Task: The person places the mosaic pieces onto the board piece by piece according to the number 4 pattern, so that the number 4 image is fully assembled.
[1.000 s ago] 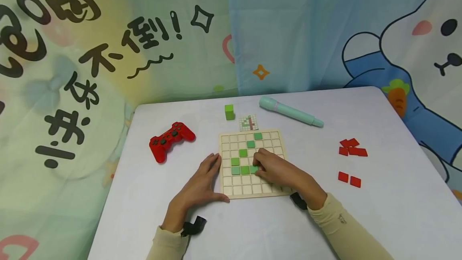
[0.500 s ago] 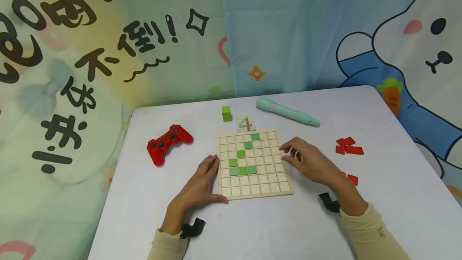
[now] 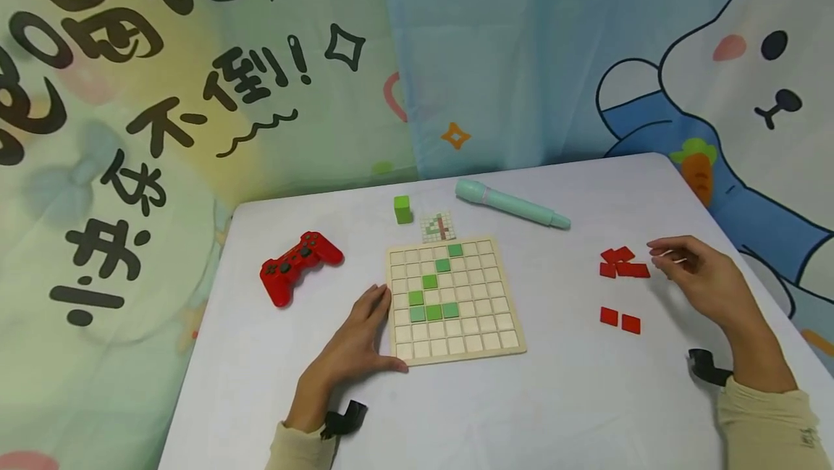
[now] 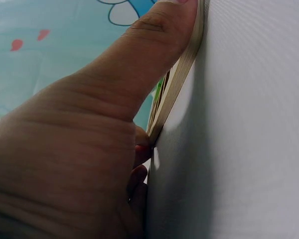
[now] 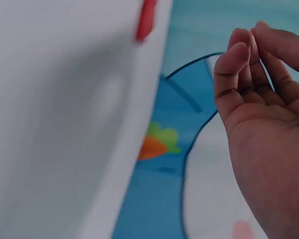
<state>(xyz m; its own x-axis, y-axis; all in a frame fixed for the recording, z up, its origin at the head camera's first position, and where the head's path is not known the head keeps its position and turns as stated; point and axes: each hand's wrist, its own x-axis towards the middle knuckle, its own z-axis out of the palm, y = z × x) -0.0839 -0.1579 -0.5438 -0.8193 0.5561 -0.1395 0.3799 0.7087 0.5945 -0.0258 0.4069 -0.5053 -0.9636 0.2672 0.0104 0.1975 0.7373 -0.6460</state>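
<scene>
My left hand rests at the near left corner of a wooden grid board, fingers along its left side and thumb at the front edge. In the left wrist view the thumb lies against the board's edge. Several green square tiles sit in the board's cells, in a diagonal and a short row. Over the table's right side, my right hand is just right of a cluster of red tiles. Its fingers are loosely bent and hold nothing in the right wrist view.
Two more red tiles lie nearer me. Behind the board are a small pattern card, a green block and a mint-coloured, pen-shaped stick. A red game controller lies at left. A printed curtain hangs behind the table.
My right hand has left the green tile at the board and swung right to the red tiles. The left hand keeps its place at the corner. The head view has shifted slightly.
</scene>
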